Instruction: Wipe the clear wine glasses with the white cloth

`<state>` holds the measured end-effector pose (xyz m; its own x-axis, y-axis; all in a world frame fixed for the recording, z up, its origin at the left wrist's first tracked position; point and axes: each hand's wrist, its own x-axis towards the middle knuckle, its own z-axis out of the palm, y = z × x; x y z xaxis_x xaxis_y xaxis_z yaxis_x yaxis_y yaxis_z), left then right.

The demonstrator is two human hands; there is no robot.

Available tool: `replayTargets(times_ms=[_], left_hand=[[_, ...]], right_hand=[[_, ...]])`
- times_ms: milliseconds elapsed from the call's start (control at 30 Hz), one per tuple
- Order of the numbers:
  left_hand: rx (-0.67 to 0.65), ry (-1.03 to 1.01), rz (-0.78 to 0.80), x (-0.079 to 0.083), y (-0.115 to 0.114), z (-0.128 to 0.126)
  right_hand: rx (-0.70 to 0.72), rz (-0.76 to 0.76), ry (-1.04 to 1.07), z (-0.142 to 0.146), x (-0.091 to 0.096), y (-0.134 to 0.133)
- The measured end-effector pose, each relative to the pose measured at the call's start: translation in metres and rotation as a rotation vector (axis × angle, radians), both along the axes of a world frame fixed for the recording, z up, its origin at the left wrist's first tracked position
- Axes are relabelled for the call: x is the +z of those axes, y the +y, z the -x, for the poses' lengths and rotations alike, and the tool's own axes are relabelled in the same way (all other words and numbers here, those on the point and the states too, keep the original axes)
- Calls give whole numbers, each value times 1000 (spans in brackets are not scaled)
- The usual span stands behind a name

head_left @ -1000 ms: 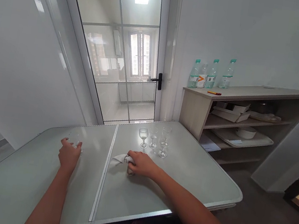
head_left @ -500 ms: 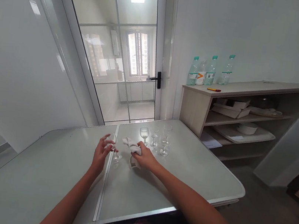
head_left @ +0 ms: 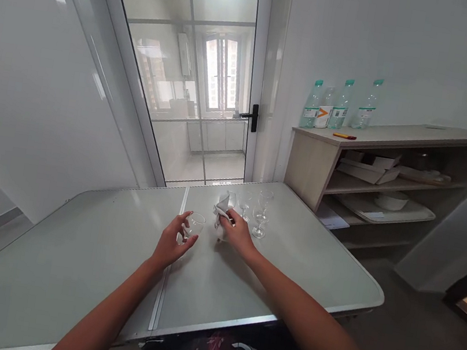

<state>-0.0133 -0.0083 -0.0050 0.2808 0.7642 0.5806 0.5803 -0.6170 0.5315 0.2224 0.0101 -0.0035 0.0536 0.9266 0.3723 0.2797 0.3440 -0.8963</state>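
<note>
My left hand [head_left: 175, 236] is curled around the bowl of a clear stemmed glass [head_left: 196, 223] above the table seam. The glass's rim faces up, and its lower part is hidden behind my fingers. To the right, my right hand [head_left: 236, 231] grips a bunched white cloth [head_left: 222, 204], with a gap between it and the held glass. Just beyond that hand stand several more clear stemmed glasses [head_left: 260, 217] in a group on the table. The cloth and hand partly cover the nearest of them.
The pale table [head_left: 115, 262] has a metal strip [head_left: 159, 298] across it. At the back right, a wooden shelf unit [head_left: 310, 163] carries several plastic bottles [head_left: 338, 110] and a red-yellow object [head_left: 344, 136]. Trays and a white bowl [head_left: 392, 200] sit inside it. A glass door [head_left: 208, 136] stands behind the table.
The glass in my left hand has moved right and now has its rim upward. My right hand has shifted slightly right and away with the cloth, partly covering the standing glasses. The view has tilted a little.
</note>
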Motion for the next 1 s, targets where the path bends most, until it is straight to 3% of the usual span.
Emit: replayTargets(times_ms=[100,233,333,433,500,700,800,900,1000], left_hand=[[18,143,-57,0,-3,-4],[35,312,-175,1,-6,-7],[88,345,-249,-1,-4,-7],[123,387,-290,-5,0,-4],[121,393,-315,-7,2,-2],[-50,488,-405,-4,0,-1],[-29,535,-427,-1,-2,-5],[75,488,-382,-2,-4,-9],[110,268,-129,-5,-6,-15]], right_hand=[[-18,-117,-56,0,6,-3],[216,-158,9,4,14,-13],[257,-200,34,6,16,-17],[288,-190,38,6,14,-19],[397,-181,43,5,13,-20],[674,-73,20,2,12,-24],[710,-27,70,2,11,-22],[657,-26,134,5,12,-19],[605,-54,158,5,15,-18]])
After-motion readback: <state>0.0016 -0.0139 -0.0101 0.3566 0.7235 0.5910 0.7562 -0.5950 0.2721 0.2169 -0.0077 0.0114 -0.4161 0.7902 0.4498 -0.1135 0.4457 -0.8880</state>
